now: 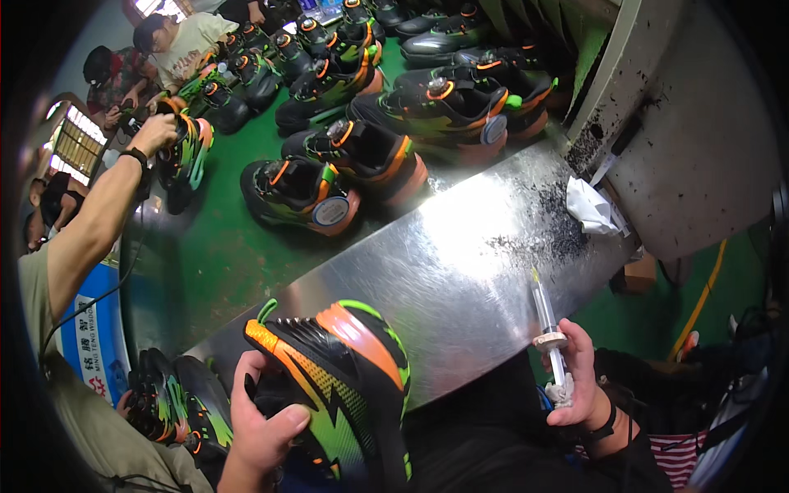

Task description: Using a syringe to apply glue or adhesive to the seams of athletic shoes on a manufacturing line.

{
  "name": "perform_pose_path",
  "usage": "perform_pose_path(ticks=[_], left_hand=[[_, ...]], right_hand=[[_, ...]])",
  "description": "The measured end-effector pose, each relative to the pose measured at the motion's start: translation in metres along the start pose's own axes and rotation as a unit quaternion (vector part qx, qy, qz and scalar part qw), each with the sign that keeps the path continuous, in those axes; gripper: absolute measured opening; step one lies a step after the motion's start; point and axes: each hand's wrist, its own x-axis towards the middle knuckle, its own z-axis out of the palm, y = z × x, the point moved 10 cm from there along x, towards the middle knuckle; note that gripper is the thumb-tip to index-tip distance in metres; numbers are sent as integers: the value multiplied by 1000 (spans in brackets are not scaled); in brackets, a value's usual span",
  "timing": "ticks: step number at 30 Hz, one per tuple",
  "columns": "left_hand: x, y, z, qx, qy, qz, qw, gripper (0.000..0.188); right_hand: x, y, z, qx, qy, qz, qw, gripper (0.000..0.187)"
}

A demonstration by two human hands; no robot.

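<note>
My left hand (261, 423) is closed around the opening of a sneaker (349, 386) in black, green and orange, with a green pull loop at one end. The sneaker is tilted over the near edge of the metal tabletop, its sole partly out of sight. My right hand (582, 374) holds a clear syringe (543, 306) upright, gripped around its flange and plunger. A yellowish tip points up from the syringe, and whitish material is wrapped about its lower end. Syringe and sneaker are apart.
Rows of similar sneakers (362, 156) stand on the green table surface (214, 287) beyond the metal tabletop (394, 287). Black crumbs, crumpled white paper (590, 205) and a knife (616, 152) lie at the right. A co-worker's arm (99, 214) reaches in at left, holding another sneaker (185, 156).
</note>
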Motion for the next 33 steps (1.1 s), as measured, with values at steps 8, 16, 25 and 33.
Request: perform_pose_path(ticks=[8,16,25,33], left_hand=[[-16,-33,13,157,-39,-64,985,62],[-25,-39,6,155,-15,-62,986,63],[-28,-37,3,172,13,-63,983,71],[-31,-38,0,182,17,-81,980,73]], right_hand=[[-6,-4,-7,-89,16,6,996,116],[-7,-38,37,91,-132,-20,987,108],[17,-69,79,180,-216,-127,951,92],[24,-68,87,192,-216,-136,948,89]])
